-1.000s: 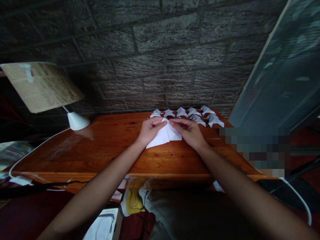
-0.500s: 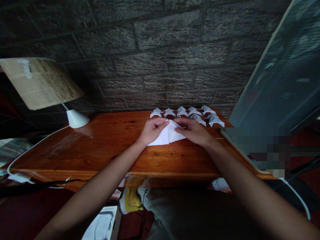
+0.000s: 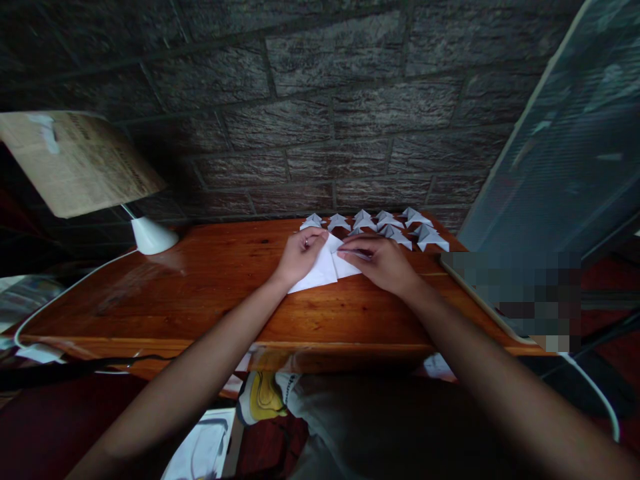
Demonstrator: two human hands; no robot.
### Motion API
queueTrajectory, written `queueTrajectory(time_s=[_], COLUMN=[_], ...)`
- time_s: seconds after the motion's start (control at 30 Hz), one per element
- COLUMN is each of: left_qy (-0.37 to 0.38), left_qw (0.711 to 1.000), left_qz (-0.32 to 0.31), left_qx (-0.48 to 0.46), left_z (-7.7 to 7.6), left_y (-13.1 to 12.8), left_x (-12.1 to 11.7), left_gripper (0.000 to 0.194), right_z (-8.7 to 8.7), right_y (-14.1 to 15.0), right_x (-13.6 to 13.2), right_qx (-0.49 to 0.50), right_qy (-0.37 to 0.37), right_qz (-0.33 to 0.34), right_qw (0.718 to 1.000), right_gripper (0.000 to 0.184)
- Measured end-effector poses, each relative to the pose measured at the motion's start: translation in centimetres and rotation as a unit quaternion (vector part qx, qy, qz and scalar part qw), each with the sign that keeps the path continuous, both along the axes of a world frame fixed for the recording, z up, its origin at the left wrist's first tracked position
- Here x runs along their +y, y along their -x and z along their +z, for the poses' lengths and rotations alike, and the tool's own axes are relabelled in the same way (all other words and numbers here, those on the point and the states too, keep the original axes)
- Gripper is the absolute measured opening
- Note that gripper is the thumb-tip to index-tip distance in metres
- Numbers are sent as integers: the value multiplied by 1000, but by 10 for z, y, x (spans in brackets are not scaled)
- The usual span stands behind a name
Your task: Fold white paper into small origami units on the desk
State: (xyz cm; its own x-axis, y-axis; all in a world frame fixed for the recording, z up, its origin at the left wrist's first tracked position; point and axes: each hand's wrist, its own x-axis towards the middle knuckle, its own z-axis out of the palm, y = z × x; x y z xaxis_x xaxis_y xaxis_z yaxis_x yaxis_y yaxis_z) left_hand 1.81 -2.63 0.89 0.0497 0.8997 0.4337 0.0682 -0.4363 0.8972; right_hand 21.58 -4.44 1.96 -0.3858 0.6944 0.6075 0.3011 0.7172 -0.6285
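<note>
A white sheet of paper [image 3: 323, 270], partly folded, lies on the wooden table [image 3: 210, 287]. My left hand [image 3: 300, 257] presses on its left part, fingers curled down onto the top edge. My right hand [image 3: 380, 263] lies over its right part, fingers stretched flat along a fold. Behind the hands, several small folded white paper figures [image 3: 385, 227] stand in rows near the wall.
A white desk lamp [image 3: 150, 235] with a paper shade [image 3: 75, 163] stands at the back left; its cable [image 3: 60, 293] runs along the table's left side. A brick wall [image 3: 320, 113] backs the table. A mesh panel [image 3: 565, 147] leans at right.
Both hands have shifted slightly along the sheet, and the raised flap is now pressed flatter against the table. The right fingers have slid left along the fold.
</note>
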Motion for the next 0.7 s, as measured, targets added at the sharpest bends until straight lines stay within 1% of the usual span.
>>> queueTrajectory(time_s=[0.1,0.2,0.27,0.37,0.43,0.57,0.63,0.7], left_qy=[1,-1,-1,14,29,1,-3,8], left_qw=[1000,1000,1000,1000,999,998,998,999], left_qz=[-10,-13,-13,-16,-28,-59,-55,-44], left_qx=[5,4,-4,-13,-8,31,36,27], left_z=[1,2,2,2,1,1,2,2], left_y=[-2,-4,-4,-3,-2,-2,-1,0], left_x=[-3,-5,-5,-4,-3,-3,-3,-3], left_gripper=[37,37,38,39,39,38,37,37], right_z=[3,4,3,2,1,-2,-4,-5], right_y=[2,3,3,3,4,3,3,2], right_x=[-3,-5,-6,-6,-6,-6,-5,-5], right_qx=[-23,-40,-51,-72,-74,-67,-80,-101], right_qy=[-12,-32,-55,-88,-102,-125,-137,-152], right_qz=[-49,-104,-118,-109,-98,-90,-84,-79], right_qw=[998,993,990,988,987,986,984,980], right_gripper=[20,20,19,17,18,27,29,28])
